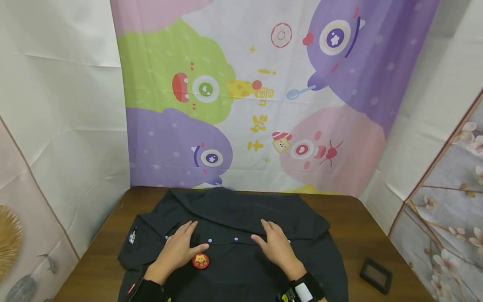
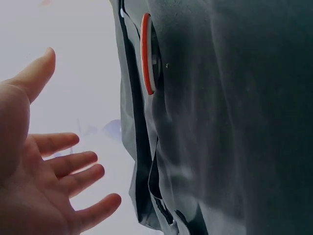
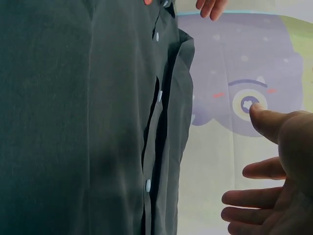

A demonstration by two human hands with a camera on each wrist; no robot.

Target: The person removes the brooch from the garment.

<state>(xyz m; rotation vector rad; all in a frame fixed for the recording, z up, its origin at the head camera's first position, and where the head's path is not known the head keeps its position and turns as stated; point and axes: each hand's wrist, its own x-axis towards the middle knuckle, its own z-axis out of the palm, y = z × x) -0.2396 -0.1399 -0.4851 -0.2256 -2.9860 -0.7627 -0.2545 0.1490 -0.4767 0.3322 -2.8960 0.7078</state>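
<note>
A dark shirt (image 1: 226, 268) lies spread on the table, its far part folded over and a row of small pale buttons (image 1: 236, 239) running across it. On the shirt sits a round red badge (image 1: 201, 261) with a yellow star figure. My left hand (image 1: 181, 247) is over the left part of the shirt, thumb near the badge. In the left wrist view its fingers are spread and hold nothing, apart from the cloth. My right hand (image 1: 278, 248) is over the right part, fingers extended and nothing in them. The right wrist view shows it likewise beside the button row.
A small black frame-like box (image 1: 376, 275) lies on the brown wooden table (image 1: 351, 222) to the right of the shirt. Behind the table hangs a cartoon-printed cloth (image 1: 249, 126), with white sheets (image 1: 75, 105) at the sides.
</note>
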